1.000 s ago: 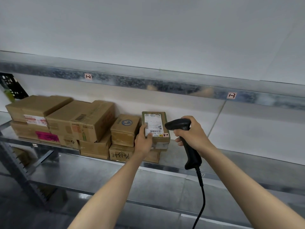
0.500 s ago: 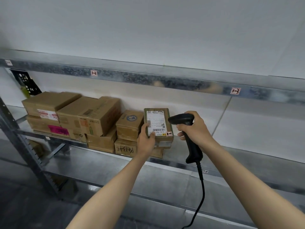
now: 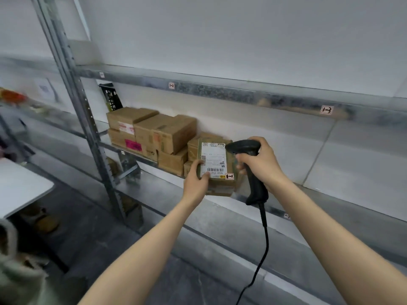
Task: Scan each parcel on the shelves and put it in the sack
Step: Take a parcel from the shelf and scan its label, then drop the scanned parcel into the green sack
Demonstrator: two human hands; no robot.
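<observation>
Parcel in hand at the steel shelving, head view. The held parcel point(image 3: 229, 164), a small brown carton, is tilted up off the middle shelf point(image 3: 330, 203) with its white shipping label point(image 3: 214, 158) facing the camera; a barcode runs along the label's lower edge and a small red-printed sticker point(image 3: 229, 176) sits at the parcel's lower right corner. The left hand point(image 3: 196, 183) grips the parcel at its lower left corner, thumb point(image 3: 206, 176) pressed on the label face and fingers curled behind. Just right of the parcel, the right hand point(image 3: 262, 164) is closed round the grip of a black handheld scanner point(image 3: 256, 188), whose head point(image 3: 242, 147) lies at the parcel's upper right corner, touching or nearly so. The scanner cable point(image 3: 264, 238) hangs down below and right of the parcel. Left of the parcel and behind it, the remaining cartons point(image 3: 165, 135) stand stacked on the same shelf against the white back panel. Above the parcel runs the upper shelf beam point(image 3: 220, 91), carrying tags marked 1-2 point(image 3: 171, 85) and 1-3 point(image 3: 326, 110). Farther left of the parcel rises the perforated upright post point(image 3: 88, 128), and beyond it the corner of a white table point(image 3: 19, 183). Objects at the far lower left are too blurred to identify.
</observation>
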